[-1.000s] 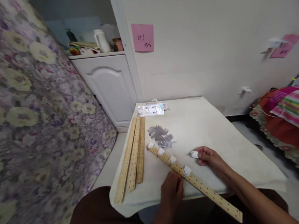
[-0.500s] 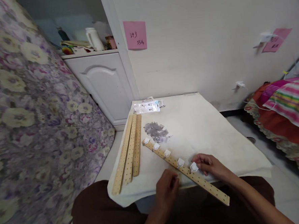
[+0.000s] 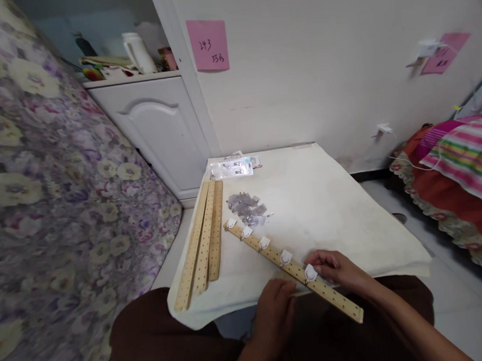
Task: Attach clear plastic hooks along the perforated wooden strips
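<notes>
A long wooden strip with rows of holes (image 3: 333,298) lies slantwise across the near edge of the white table (image 3: 349,212), its near end past the edge. Several small white hooks sit along it. My right hand (image 3: 336,268) pinches the nearest white hook (image 3: 311,273) against the strip. My left hand (image 3: 275,308) is curled at the strip's near side, by the table edge, fingers closed on the strip. A loose pile of clear hooks (image 3: 247,208) lies beyond the strip's far end.
Three more wooden strips (image 3: 202,238) lie side by side along the table's left edge. A clear blister pack (image 3: 232,168) sits at the far left corner. A flowered mattress stands at left, a white cabinet (image 3: 156,131) behind, a striped bed cover (image 3: 460,161) at right.
My right hand carried a white hook from the tabletop onto the strip and now presses it there. The view has drifted, so everything sits a little higher and to the left.
</notes>
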Available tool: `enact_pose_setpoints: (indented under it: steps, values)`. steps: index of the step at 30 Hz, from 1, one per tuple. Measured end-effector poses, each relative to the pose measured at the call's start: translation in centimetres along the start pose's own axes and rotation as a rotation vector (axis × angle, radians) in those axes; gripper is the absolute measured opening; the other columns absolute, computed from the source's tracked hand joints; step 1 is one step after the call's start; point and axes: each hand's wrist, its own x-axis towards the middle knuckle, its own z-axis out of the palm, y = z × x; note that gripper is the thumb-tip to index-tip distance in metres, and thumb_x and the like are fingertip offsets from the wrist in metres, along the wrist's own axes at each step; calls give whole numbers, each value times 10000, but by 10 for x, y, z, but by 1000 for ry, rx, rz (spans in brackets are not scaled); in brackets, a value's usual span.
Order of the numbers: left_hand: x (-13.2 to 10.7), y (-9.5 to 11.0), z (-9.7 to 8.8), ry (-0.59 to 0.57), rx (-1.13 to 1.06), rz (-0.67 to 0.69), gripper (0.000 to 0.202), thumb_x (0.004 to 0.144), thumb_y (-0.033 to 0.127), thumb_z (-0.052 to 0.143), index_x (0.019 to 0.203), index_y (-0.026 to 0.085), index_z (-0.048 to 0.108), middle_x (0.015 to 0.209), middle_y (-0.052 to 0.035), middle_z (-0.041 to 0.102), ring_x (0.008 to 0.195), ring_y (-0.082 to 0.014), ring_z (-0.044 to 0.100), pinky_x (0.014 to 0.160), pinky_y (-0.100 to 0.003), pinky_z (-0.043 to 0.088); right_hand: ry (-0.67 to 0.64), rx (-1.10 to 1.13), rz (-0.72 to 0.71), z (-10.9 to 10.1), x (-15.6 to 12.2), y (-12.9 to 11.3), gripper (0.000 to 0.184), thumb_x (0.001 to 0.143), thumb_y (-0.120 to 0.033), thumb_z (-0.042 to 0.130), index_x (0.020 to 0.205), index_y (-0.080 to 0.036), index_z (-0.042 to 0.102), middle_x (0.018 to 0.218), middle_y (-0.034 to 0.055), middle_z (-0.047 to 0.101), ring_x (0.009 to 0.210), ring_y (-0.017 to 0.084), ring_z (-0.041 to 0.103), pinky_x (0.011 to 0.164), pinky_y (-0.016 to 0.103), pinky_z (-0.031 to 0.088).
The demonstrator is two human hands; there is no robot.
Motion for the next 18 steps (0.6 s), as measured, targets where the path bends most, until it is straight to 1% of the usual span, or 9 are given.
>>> enact_pose_setpoints:
  steps: [3,5,9,12,18]
  values:
    - [0,-2,2,-1,21,32,447,856,72,421,1270,241,436,1074,-76,584,970,-186,537,839,-345,481,25,16,15,-1,-3,5,267,782,-397,608,943,-187,639,725,-13,586,539,86,425,484,211,276]
    - [0,-2,2,-6,46,51,499,852,61,416,1314,247,405,1076,-79,588,964,-186,540,831,-343,483,26,26,16,-1,-5,6,277,785,-405,605,948,-183,637,727,-12,585,550,90,436,484,209,283]
    - [4,-2,3,16,118,112,516,834,55,412,1313,244,435,980,-73,615,870,-194,554,737,-330,485,16,27,13,-1,-7,5,276,789,-405,603,929,-171,639,693,-21,565,535,83,423,487,209,291]
    - [5,-3,6,2,139,146,508,836,74,404,1311,247,455,948,-69,619,827,-202,556,697,-325,472,21,5,15,-1,-6,3,258,791,-385,605,924,-166,634,706,-17,565,556,87,436,506,213,305]
    - [6,-1,7,-106,165,68,570,811,67,443,1335,289,448,991,-57,620,859,-219,547,735,-341,444,24,9,1,0,-6,1,210,793,-341,599,904,-166,632,706,-16,565,581,97,450,536,226,314]
